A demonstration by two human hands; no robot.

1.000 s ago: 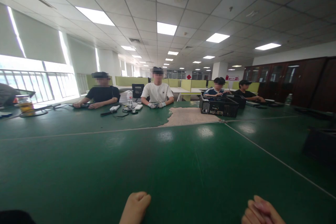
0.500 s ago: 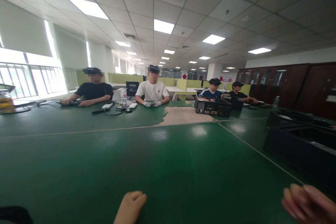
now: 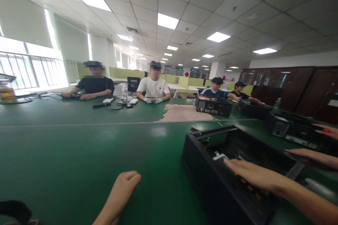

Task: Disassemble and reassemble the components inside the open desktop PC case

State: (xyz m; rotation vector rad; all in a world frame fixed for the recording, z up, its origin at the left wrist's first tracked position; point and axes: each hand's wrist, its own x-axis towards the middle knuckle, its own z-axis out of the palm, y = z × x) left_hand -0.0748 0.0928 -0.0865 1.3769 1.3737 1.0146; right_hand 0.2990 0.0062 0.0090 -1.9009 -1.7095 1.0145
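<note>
My left hand (image 3: pixel 127 182) rests as a loose fist on the green table (image 3: pixel 79 154), holding nothing that I can see. My right hand (image 3: pixel 249 174) lies flat, fingers stretched out, on the top rim of an open black computer case (image 3: pixel 211 182) that stands on the table at the lower right. The case's inside shows a perforated metal panel and dark parts.
Another person's hands (image 3: pixel 313 156) reach in from the right beside a second black case (image 3: pixel 290 130). More cases (image 3: pixel 212 106) stand farther back. Several people sit along the far side with small devices and a bottle (image 3: pixel 124 92). A worn bare patch (image 3: pixel 182 113) marks the table.
The view has swung right and down. My right hand reached out to the right and now lies on the black case, which sits much nearer to me. My left fist has barely moved.
</note>
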